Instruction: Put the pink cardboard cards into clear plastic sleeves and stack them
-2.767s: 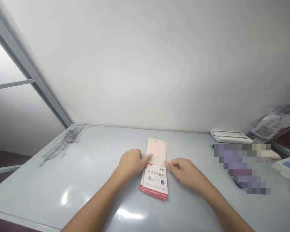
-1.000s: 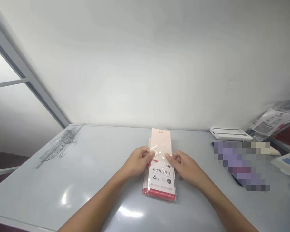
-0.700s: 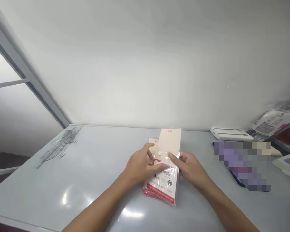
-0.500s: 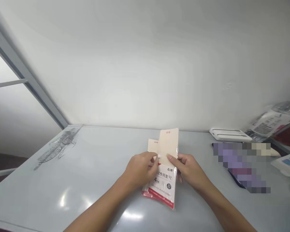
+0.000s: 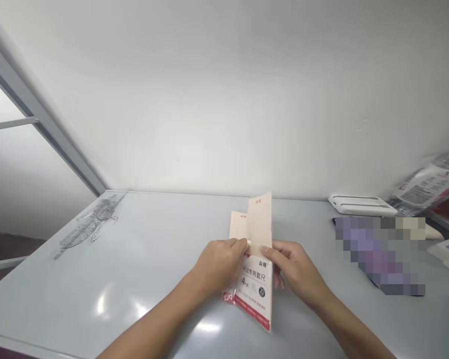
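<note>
Fingers of the left hand and right hand clamp the top packet above the stack; an even pinch on both edges should stop it twisting.

**Bright, even light; glare on the desk**

Soft, bright light washes the plain white wall. White glare spots sit on the glossy pale grey tabletop. The red-and-white plastic-wrapped packet is sharp at centre, but the crinkled clear bags at the right edge are smeared.
</note>
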Tool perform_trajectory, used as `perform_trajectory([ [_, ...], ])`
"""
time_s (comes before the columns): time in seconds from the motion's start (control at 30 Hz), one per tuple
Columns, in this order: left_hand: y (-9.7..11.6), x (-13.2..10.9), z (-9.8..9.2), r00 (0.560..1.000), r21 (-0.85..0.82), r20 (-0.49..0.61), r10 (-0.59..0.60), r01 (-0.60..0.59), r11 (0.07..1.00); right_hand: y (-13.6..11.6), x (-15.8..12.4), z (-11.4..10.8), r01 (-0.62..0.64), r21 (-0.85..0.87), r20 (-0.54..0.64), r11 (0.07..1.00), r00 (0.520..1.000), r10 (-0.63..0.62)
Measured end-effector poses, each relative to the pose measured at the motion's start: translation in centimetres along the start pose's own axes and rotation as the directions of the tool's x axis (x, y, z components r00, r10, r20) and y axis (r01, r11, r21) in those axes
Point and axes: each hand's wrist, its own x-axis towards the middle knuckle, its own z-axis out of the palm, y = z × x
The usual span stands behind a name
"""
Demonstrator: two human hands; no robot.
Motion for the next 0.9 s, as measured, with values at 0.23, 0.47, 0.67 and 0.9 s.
perform_trajectory([
  [0.23,0.1,-0.2,-0.1,1.000,-0.011,-0.024,0.001,-0.001,1.000,0.4,0.2,0.5,-0.017,0.068,-0.016,0.998,1.000,0.018],
  [0.47,0.3,0.0,0.0,0.992,-0.048,-0.084,-0.093,0.089,0.995,0.9,0.2,0.7,-0.018,0.145,-0.026,0.989,0.999,0.022],
  [0.67,0.3,0.1,1.1,0.956,-0.073,-0.184,-0.227,0.217,0.973,0.9,0.3,1.1,-0.032,0.171,-0.068,0.985,0.997,0.044],
  [0.9,0.4,0.1,0.7,0.932,-0.200,-0.203,-0.300,0.260,0.945,1.0,0.3,1.3,-0.031,0.193,-0.094,0.981,0.994,0.050],
])
